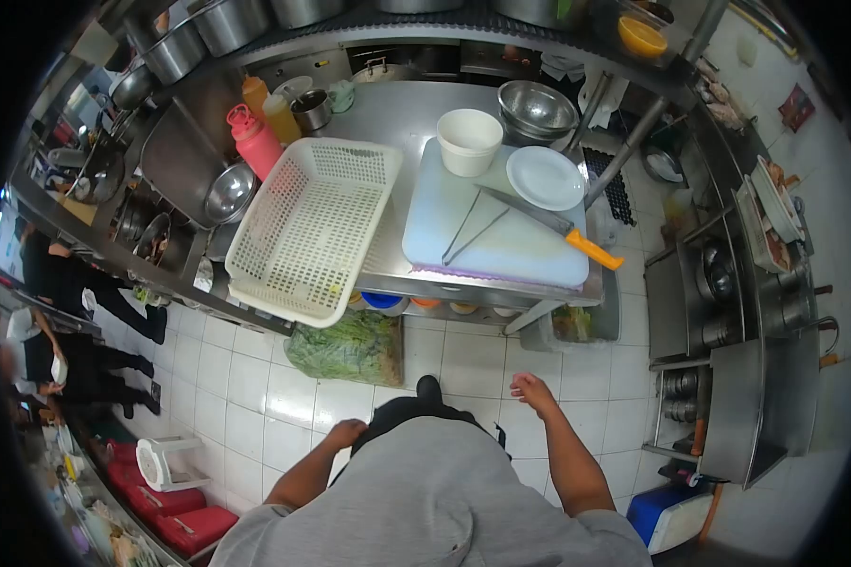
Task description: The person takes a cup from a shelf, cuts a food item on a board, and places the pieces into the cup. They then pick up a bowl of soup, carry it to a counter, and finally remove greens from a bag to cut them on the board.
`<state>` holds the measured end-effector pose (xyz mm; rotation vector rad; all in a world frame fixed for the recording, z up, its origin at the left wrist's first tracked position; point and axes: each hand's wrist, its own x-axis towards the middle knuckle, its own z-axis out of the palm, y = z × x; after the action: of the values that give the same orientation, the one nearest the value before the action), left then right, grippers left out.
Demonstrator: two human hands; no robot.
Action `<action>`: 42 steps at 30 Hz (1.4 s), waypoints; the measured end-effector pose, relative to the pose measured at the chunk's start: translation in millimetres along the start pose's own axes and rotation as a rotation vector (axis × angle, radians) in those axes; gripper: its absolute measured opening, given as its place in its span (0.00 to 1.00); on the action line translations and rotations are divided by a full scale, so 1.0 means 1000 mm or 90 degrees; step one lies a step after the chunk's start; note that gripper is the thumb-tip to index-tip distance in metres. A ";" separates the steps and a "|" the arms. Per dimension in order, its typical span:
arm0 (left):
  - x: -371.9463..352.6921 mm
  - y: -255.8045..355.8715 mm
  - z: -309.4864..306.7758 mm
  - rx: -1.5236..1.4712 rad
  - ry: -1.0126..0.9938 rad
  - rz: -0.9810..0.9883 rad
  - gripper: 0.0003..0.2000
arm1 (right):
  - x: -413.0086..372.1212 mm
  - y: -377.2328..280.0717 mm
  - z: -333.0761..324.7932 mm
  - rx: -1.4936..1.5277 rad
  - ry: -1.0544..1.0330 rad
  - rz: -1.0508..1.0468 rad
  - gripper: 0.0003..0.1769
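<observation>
White-tiled floor runs under the steel bench (388, 113). Both hands hang empty short of the bench: the left hand (345, 433) is curled closed, nearest the bag of greens (345, 348) under the bench, and the right hand (534, 389) has its fingers spread. Any reach onto the bench should avoid the knife (548, 227) blade.

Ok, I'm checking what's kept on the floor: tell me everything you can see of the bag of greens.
The bag is clear plastic, stuffed full with leafy greens, crumpled and bulging. It lies on the white tiled floor at the foot of the steel table, just below the overhanging white basket. Nothing rests on it. Whether it is tied shut cannot be told.
</observation>
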<state>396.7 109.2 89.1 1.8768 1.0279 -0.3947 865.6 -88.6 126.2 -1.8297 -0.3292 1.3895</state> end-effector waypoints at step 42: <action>0.094 0.128 0.070 -0.260 0.154 -0.068 0.17 | 0.157 -0.347 -0.160 -0.142 0.264 -0.173 0.20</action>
<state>564.2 67.7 67.2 1.5281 1.2669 -0.0094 1152.7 165.0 279.8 -2.1081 -0.5065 0.7904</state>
